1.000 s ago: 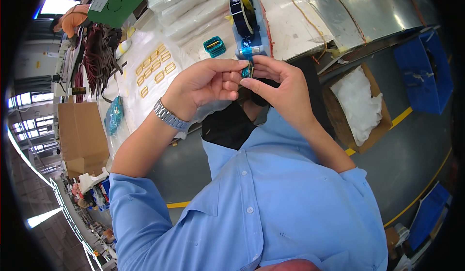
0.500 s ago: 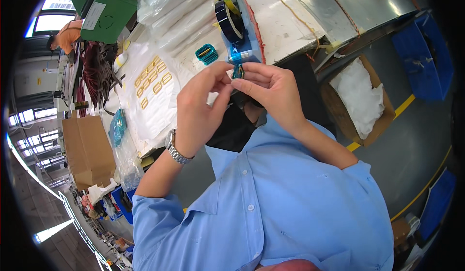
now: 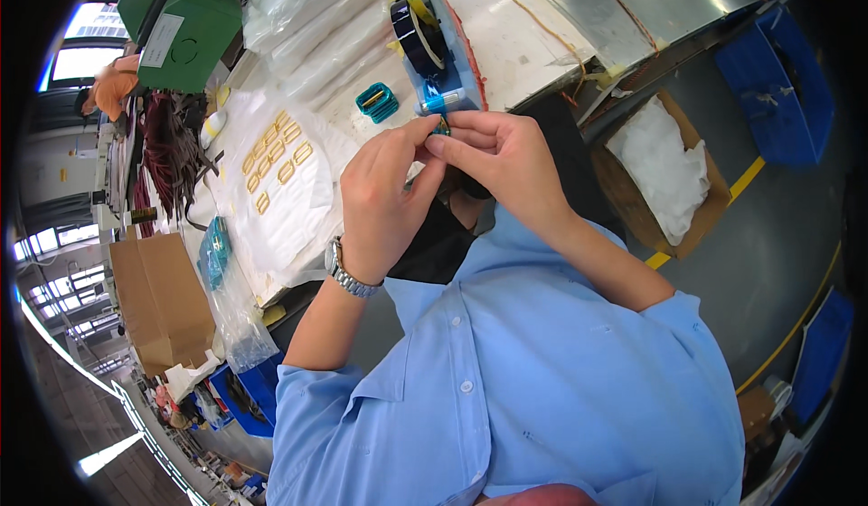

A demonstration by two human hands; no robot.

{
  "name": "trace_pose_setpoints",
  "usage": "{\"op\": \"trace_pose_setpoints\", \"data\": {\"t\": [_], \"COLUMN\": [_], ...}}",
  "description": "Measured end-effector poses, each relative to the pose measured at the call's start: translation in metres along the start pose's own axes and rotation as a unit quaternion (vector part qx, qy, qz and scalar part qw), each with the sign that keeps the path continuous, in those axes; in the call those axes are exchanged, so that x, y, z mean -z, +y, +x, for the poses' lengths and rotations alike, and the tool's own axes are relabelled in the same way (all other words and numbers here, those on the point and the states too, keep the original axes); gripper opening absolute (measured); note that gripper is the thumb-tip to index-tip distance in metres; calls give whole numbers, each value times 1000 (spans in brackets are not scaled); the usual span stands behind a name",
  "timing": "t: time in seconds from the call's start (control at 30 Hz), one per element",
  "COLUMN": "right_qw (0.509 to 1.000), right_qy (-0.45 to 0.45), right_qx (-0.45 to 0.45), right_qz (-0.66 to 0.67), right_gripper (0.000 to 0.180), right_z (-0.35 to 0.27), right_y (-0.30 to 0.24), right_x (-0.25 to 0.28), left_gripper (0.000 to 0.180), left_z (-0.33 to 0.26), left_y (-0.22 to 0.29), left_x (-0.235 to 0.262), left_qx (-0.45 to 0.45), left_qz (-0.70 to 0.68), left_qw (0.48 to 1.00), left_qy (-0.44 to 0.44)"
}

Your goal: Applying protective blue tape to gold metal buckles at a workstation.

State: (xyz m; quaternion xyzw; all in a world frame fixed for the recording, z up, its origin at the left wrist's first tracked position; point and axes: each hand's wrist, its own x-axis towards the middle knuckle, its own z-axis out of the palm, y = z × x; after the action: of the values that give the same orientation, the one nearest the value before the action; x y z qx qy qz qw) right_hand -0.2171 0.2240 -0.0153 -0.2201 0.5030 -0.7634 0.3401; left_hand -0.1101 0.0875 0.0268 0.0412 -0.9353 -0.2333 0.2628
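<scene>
Head view: left hand [image 3: 384, 200] and right hand [image 3: 506, 158] meeting fingertip to fingertip, both pinching closed on one small teal part [image 3: 442, 127], mostly hidden. Holding it just in front of the blue tape dispenser [image 3: 440, 49] standing on the table [image 3: 533, 31]. Lying nearby: teal coil bobbin [image 3: 377, 102], rows of yellow-taped coils [image 3: 276, 155] on white sheet. Wearing metal wristwatch [image 3: 344, 271] on left wrist.

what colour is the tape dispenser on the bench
Blue, the tape dispenser shows best in the head view.
</scene>
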Motion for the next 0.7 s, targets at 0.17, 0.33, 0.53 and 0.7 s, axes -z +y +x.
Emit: {"op": "trace_pose_setpoints", "data": {"t": [0.17, 0.33, 0.53, 0.7], "right_qw": [998, 987, 937, 991], "right_qy": [29, -48, -175, -100], "right_qx": [-53, -104, 26, -92], "right_qz": [8, -112, -301, 2], "right_gripper": [26, 28, 37, 42], "right_z": [-19, -39, -30, -25], "right_y": [30, 5, 6, 23], "right_x": [11, 21, 21, 17], "left_gripper": [36, 35, 37, 37], "left_z": [-17, -54, -83, -82], "left_y": [-4, 18, 10, 1], "left_x": [-16, -17, -19, -5], "left_qx": [58, 126, 225, 274], "left_qz": [-34, -108, -240, -387], "left_qw": [995, 986, 944, 880], "left_qy": [-73, -31, 12, 22]}}
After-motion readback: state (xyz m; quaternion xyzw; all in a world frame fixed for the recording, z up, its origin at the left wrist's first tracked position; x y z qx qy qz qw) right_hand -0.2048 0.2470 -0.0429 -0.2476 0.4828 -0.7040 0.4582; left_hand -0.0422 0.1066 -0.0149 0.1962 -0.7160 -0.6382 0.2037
